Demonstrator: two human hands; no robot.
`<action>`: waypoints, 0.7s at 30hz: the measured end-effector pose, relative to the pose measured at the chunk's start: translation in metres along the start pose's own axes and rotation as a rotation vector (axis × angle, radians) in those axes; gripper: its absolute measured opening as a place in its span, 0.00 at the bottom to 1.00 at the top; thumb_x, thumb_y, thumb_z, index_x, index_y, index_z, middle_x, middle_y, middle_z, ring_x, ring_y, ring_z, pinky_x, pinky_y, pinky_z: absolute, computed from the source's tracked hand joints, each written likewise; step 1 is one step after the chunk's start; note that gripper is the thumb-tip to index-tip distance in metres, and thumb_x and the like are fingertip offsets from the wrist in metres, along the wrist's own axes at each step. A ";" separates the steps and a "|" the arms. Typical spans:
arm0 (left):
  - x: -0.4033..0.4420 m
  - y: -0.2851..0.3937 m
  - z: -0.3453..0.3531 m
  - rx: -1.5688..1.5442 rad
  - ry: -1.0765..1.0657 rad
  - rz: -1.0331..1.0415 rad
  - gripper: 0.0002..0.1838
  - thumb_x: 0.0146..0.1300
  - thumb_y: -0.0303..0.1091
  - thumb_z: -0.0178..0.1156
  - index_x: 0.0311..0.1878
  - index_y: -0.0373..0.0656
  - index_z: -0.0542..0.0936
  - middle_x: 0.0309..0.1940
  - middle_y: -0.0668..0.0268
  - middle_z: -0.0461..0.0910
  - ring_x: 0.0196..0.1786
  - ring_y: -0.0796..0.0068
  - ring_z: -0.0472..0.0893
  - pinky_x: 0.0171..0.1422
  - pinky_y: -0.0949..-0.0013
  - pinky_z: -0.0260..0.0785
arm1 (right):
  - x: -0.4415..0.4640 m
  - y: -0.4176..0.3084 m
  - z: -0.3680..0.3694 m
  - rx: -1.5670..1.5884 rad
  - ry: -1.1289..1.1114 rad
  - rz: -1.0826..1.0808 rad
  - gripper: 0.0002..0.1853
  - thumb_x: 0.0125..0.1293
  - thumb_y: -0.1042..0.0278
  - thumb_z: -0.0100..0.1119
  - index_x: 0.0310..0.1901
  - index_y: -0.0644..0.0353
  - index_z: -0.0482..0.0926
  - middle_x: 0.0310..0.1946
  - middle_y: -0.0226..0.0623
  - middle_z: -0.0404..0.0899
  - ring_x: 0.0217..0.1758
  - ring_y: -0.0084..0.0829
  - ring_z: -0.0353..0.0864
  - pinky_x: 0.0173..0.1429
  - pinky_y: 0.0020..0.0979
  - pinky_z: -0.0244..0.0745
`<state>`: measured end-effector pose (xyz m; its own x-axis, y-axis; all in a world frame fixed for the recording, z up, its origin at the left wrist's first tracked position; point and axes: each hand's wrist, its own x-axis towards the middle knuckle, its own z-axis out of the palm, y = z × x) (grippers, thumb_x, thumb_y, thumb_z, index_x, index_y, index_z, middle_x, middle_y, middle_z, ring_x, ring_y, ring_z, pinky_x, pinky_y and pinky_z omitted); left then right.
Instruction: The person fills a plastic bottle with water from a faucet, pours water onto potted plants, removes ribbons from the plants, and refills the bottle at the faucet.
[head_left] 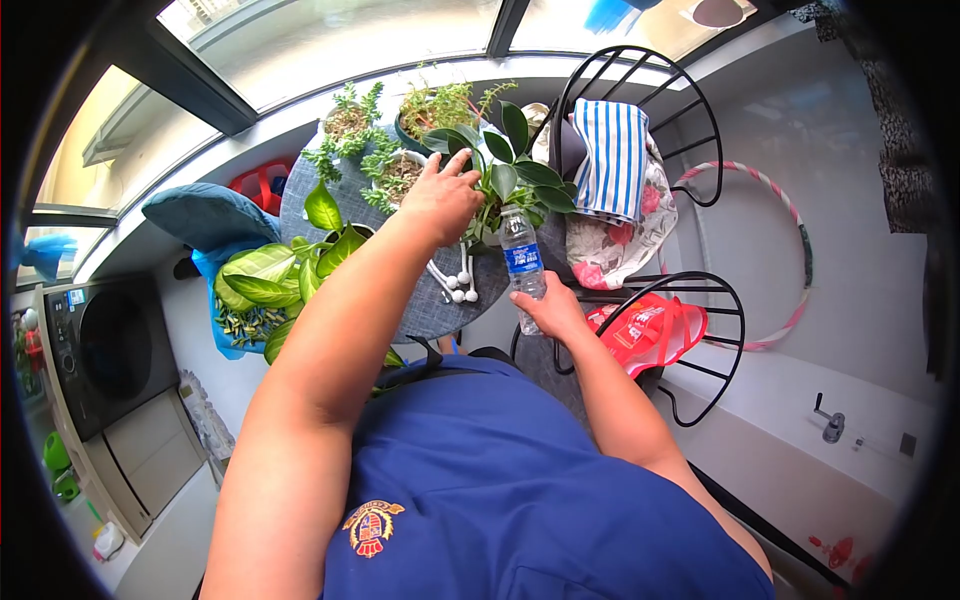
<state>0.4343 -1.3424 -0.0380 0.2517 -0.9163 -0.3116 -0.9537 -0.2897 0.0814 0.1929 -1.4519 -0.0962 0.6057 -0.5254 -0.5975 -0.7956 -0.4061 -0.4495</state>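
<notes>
My right hand holds a clear plastic bottle (pixel 522 262) with a blue label, its neck against the lower leaves of a dark-leaved plant (pixel 518 165). That hand (pixel 552 305) is wrapped round the bottle's lower part. Stretched over the round grey table (pixel 420 305), my left hand (pixel 443 197) touches the plant's leaves on their left side; its fingers are apart, bent a little. Beside it stands a small succulent pot (pixel 398 178). White beads on a cord (pixel 462 285) hang near the table's front right edge.
Further potted plants (pixel 345 125) stand at the table's back, and a large yellow-green plant (pixel 285 270) at its left. Black wire chairs (pixel 725 285) hold a striped cloth (pixel 610 155) and a red bag (pixel 650 330). A hoop (pixel 800 235) leans at the right; a dark washing machine (pixel 110 345) stands left.
</notes>
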 end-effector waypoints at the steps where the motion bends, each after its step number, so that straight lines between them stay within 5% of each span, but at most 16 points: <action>1: 0.000 0.000 0.000 -0.009 -0.002 -0.003 0.19 0.60 0.30 0.53 0.55 0.54 0.81 0.69 0.65 0.67 0.78 0.57 0.51 0.79 0.43 0.45 | 0.000 0.001 0.001 -0.007 0.001 0.000 0.40 0.54 0.40 0.66 0.59 0.65 0.69 0.49 0.58 0.80 0.55 0.53 0.80 0.58 0.45 0.73; 21: 0.001 0.000 -0.001 -0.028 0.018 0.006 0.20 0.59 0.28 0.53 0.54 0.52 0.81 0.68 0.64 0.68 0.78 0.56 0.53 0.78 0.43 0.45 | 0.002 -0.001 -0.001 -0.026 0.010 -0.003 0.40 0.53 0.39 0.67 0.56 0.67 0.70 0.47 0.59 0.81 0.53 0.54 0.80 0.57 0.47 0.74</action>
<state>0.4349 -1.3430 -0.0377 0.2488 -0.9228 -0.2942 -0.9504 -0.2912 0.1097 0.1952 -1.4531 -0.0968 0.6084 -0.5313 -0.5896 -0.7933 -0.4271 -0.4338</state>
